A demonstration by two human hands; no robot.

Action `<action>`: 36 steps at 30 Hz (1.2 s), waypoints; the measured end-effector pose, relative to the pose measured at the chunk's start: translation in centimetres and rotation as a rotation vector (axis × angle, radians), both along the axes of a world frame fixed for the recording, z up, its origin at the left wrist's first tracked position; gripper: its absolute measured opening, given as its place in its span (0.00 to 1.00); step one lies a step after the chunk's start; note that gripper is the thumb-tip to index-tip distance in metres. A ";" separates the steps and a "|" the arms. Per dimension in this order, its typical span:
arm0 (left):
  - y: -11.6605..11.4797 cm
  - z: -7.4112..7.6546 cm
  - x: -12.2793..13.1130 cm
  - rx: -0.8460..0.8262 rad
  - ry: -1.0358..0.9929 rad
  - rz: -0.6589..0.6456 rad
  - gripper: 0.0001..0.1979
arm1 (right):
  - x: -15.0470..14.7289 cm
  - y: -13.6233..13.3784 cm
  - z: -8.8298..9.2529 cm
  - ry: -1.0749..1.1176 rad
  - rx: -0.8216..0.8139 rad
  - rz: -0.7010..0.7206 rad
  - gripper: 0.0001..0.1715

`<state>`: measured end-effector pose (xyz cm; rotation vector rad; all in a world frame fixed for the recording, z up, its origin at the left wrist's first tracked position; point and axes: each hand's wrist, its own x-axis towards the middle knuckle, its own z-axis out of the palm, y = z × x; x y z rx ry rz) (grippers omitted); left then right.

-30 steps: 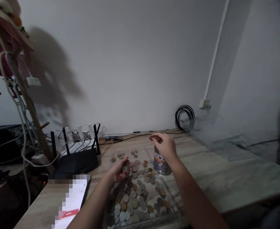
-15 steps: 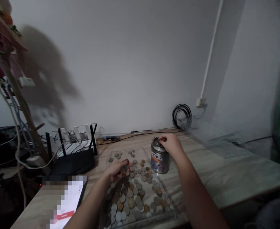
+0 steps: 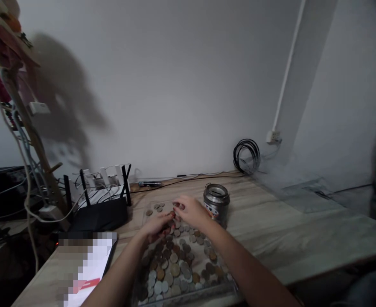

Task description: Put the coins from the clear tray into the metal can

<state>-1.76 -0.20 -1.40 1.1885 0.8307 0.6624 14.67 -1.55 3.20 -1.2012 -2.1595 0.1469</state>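
A clear shallow tray (image 3: 226, 286) lies on the wooden desk, strewn with several silver and copper coins (image 3: 175, 269). My left hand (image 3: 157, 228) is cupped palm up over the tray's far part, with a few coins in it. My right hand (image 3: 190, 211) hovers right beside it, its fingertips pinched at the coins in my left palm. A small metal tin (image 3: 216, 200) with a slot in its lid stands upright just right of the tray, apart from both hands.
A black router (image 3: 100, 213) with antennas and tangled cables sits at the left. A phone (image 3: 88, 266) lies at the desk's near left corner. A coiled black cable (image 3: 246, 155) rests against the wall at the back. A dark pen (image 3: 149, 184) lies behind the tray.
My right hand has left the top of the tin and moved left to my left hand. My left hand has stayed over the tray.
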 end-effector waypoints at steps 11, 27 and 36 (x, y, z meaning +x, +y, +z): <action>0.3 -0.4 0.0 -0.084 0.041 -0.061 0.13 | 2.9 0.5 1.7 0.086 0.222 -0.199 0.09; 0.2 0.0 0.1 -0.125 0.083 0.072 0.09 | 10.2 1.3 3.7 0.088 0.349 -0.527 0.11; 0.8 -0.6 -0.2 -0.003 0.017 0.092 0.18 | 0.1 0.2 -0.5 0.037 0.050 -0.004 0.12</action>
